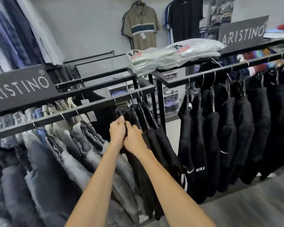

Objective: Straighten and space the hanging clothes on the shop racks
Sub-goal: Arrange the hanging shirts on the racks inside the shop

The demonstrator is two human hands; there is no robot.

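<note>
Denim jeans [39, 161] fill the near left of the left rail [88, 107], which runs from near left to far right. Right of them, under that rail's far end, the left hand [117, 131] pinches the top of the black trousers [135, 177], fingers bunched; the right hand [134, 140], touching it, curls its fingers round the same cloth. The trousers hang long axis down, legs slanting toward the near right. Further right, black clothes [228, 128] hang in a row from the right rail [220, 70].
</note>
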